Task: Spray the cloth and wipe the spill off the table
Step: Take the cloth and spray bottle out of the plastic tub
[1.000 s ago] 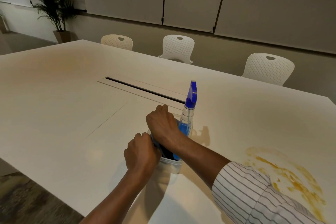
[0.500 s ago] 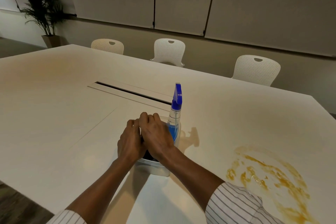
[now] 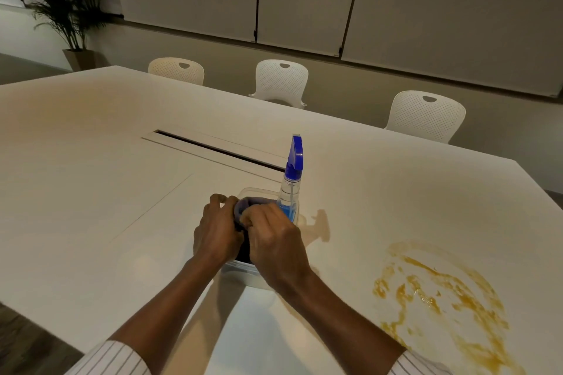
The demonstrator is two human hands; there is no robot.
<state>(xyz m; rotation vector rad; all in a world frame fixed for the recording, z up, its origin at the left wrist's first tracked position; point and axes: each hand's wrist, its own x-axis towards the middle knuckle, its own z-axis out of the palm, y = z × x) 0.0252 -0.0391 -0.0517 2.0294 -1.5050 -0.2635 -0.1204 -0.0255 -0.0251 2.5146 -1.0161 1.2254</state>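
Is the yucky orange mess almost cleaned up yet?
Not yet. Both hands, left hand and right hand, grip the dark cloth in the clear tub. The spray bottle stands unused, and the orange spill is unwiped.

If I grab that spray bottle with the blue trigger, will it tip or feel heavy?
The tall, narrow clear spray bottle with the blue trigger stands upright in the clear plastic tub, so it probably tips easily if bumped. Blue liquid shows only low down, so likely light.
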